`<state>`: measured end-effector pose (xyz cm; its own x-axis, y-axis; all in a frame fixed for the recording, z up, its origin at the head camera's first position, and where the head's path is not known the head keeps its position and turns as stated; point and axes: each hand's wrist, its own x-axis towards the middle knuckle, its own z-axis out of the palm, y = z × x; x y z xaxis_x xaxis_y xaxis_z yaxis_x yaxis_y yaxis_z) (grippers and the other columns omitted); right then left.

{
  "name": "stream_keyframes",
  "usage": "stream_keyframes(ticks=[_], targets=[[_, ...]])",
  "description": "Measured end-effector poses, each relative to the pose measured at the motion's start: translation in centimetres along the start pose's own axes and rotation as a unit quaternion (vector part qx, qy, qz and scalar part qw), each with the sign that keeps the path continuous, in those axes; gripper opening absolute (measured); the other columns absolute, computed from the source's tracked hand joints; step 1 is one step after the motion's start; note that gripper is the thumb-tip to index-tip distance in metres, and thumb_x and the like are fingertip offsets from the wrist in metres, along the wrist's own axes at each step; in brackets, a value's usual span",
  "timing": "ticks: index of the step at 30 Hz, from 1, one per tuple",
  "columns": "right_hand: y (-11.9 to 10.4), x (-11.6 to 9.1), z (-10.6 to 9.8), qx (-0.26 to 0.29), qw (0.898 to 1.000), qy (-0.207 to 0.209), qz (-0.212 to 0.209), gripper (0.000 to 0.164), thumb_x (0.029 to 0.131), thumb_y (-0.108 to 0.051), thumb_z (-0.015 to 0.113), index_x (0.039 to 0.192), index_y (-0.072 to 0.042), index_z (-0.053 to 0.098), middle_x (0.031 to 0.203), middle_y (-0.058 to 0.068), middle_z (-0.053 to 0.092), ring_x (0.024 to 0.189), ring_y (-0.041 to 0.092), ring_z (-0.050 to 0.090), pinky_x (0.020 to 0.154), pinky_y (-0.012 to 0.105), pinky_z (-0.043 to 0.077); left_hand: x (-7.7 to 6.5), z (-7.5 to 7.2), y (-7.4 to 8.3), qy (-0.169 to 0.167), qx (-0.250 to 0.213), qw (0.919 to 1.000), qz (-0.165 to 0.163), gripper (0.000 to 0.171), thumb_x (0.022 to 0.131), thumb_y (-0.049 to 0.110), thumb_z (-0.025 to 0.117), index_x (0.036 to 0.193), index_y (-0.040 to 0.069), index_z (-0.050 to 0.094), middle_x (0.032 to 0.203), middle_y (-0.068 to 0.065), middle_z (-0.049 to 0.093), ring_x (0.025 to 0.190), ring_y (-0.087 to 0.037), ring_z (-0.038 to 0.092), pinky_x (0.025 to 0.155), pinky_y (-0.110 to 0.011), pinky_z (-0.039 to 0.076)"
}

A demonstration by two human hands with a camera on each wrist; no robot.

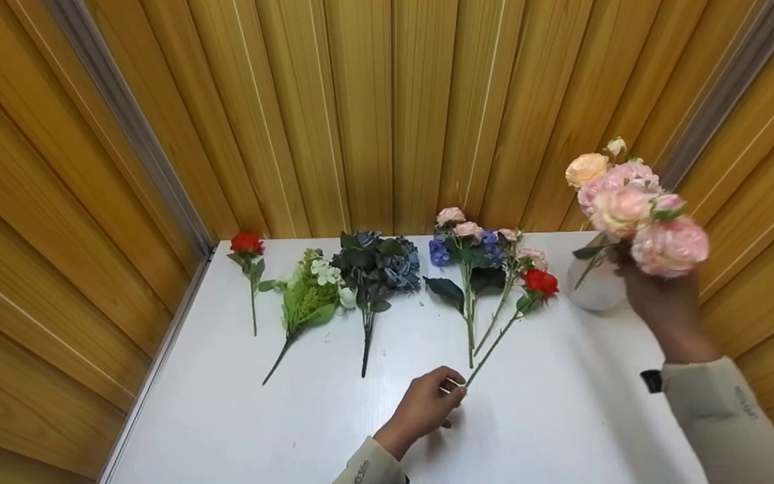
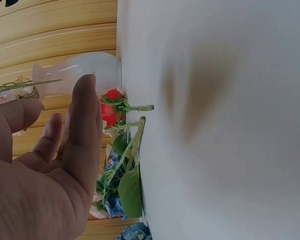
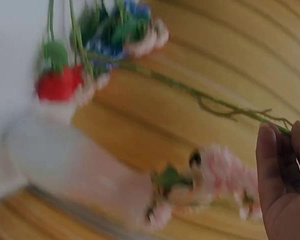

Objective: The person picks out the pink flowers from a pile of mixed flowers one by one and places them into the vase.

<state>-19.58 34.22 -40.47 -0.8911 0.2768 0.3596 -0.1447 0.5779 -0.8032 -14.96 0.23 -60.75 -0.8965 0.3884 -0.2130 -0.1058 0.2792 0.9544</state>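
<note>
A thin green flower stem is pinched between the thumb and fingertips of my right hand, raised beside the frosted vase. Its lower end points away from the hand, and in the left wrist view it passes in front of the vase. Pink and peach roses crowd above the vase and partly cover the right hand. My left hand is low over the white table, fingers extended and holding nothing in the left wrist view. Nearest to it is the stem end of a red rose lying on the table.
Left of the red rose lie a pink-and-blue flower bunch, a dark blue bunch, a green-and-white spray and another red rose. Wood-panelled walls enclose the white table at the back and sides.
</note>
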Motion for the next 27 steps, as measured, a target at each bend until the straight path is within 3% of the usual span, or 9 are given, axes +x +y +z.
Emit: stream_keyframes(ticks=[2, 4, 9, 13, 17, 20, 24, 27], targets=[[-0.9, 1.7, -1.6, 0.015, 0.999, 0.043, 0.001, 0.038, 0.111, -0.01, 0.066, 0.147, -0.02, 0.063, 0.12, -0.022, 0.064, 0.108, -0.002, 0.063, 0.09, 0.012, 0.055, -0.1, -0.1, -0.3, 0.004, -0.001, 1.0, -0.003, 0.018, 0.112, 0.02, 0.072, 0.127, 0.009, 0.074, 0.113, -0.002, 0.078, 0.102, -0.023, 0.078, 0.063, -0.031, 0.067], [-1.3, 3.0, -2.8, 0.009, 0.997, 0.079, 0.005, 0.043, 0.113, -0.016, 0.065, 0.154, -0.029, 0.061, 0.13, -0.027, 0.062, 0.12, -0.003, 0.059, 0.103, 0.014, 0.052, -0.2, -0.2, -0.5, 0.006, -0.003, 1.0, -0.004, 0.017, 0.112, 0.017, 0.072, 0.126, 0.008, 0.074, 0.112, -0.002, 0.078, 0.101, -0.023, 0.078, 0.063, -0.031, 0.067], [-0.5, 5.0, -4.1, 0.009, 0.995, 0.092, 0.023, 0.053, 0.115, -0.022, 0.064, 0.165, -0.036, 0.052, 0.152, -0.023, 0.058, 0.141, 0.0, 0.054, 0.128, 0.023, 0.047, -0.3, -0.2, -0.7, 0.012, -0.007, 0.9999, -0.006, 0.017, 0.111, 0.015, 0.072, 0.125, 0.006, 0.074, 0.107, 0.001, 0.075, 0.098, -0.022, 0.077, 0.062, -0.029, 0.066], [-0.3, 4.6, -4.1, 0.011, 0.995, 0.097, 0.023, 0.051, 0.117, -0.022, 0.061, 0.165, -0.035, 0.05, 0.146, -0.026, 0.057, 0.136, 0.0, 0.055, 0.123, 0.017, 0.048, -0.4, 0.1, -1.1, 0.014, -0.009, 0.9998, -0.014, 0.016, 0.111, 0.015, 0.072, 0.124, 0.007, 0.075, 0.107, 0.003, 0.074, 0.096, -0.017, 0.075, 0.062, -0.03, 0.066], [-1.8, 3.8, -3.6, 0.038, 0.986, 0.161, -0.033, 0.043, 0.112, -0.007, 0.059, 0.152, -0.024, 0.061, 0.126, -0.031, 0.056, 0.119, -0.005, 0.054, 0.108, 0.011, 0.046, -0.6, 0.3, -1.5, 0.017, -0.003, 0.9996, -0.021, 0.014, 0.111, 0.014, 0.071, 0.123, 0.008, 0.075, 0.108, 0.004, 0.073, 0.095, -0.015, 0.075, 0.063, -0.03, 0.067], [-3.5, 3.7, -3.4, 0.03, 0.979, 0.194, -0.063, 0.04, 0.11, -0.003, 0.055, 0.146, -0.019, 0.063, 0.118, -0.034, 0.05, 0.115, -0.01, 0.049, 0.109, 0.014, 0.042, -0.5, 0.3, -1.6, 0.023, -0.001, 0.9996, -0.018, 0.015, 0.111, 0.014, 0.071, 0.124, 0.008, 0.075, 0.108, 0.003, 0.073, 0.095, -0.016, 0.075, 0.062, -0.03, 0.067], [-4.6, 4.1, -3.3, 0.035, 0.982, 0.178, -0.045, 0.042, 0.114, -0.008, 0.056, 0.155, -0.016, 0.059, 0.123, -0.036, 0.052, 0.125, -0.01, 0.051, 0.122, 0.015, 0.041, -0.2, 0.3, -1.3, 0.028, -0.003, 0.9995, -0.015, 0.015, 0.111, 0.014, 0.071, 0.124, 0.008, 0.075, 0.107, 0.004, 0.073, 0.092, -0.013, 0.073, 0.062, -0.03, 0.066], [-3.1, 4.9, -3.4, 0.019, 0.989, 0.147, -0.007, 0.046, 0.115, -0.016, 0.057, 0.161, -0.022, 0.057, 0.136, -0.031, 0.058, 0.136, -0.005, 0.054, 0.129, 0.019, 0.041, -0.1, 0.2, -1.2, 0.026, -0.002, 0.9995, -0.014, 0.015, 0.111, 0.014, 0.071, 0.124, 0.009, 0.075, 0.107, 0.004, 0.072, 0.091, -0.012, 0.072, 0.062, -0.029, 0.066]])
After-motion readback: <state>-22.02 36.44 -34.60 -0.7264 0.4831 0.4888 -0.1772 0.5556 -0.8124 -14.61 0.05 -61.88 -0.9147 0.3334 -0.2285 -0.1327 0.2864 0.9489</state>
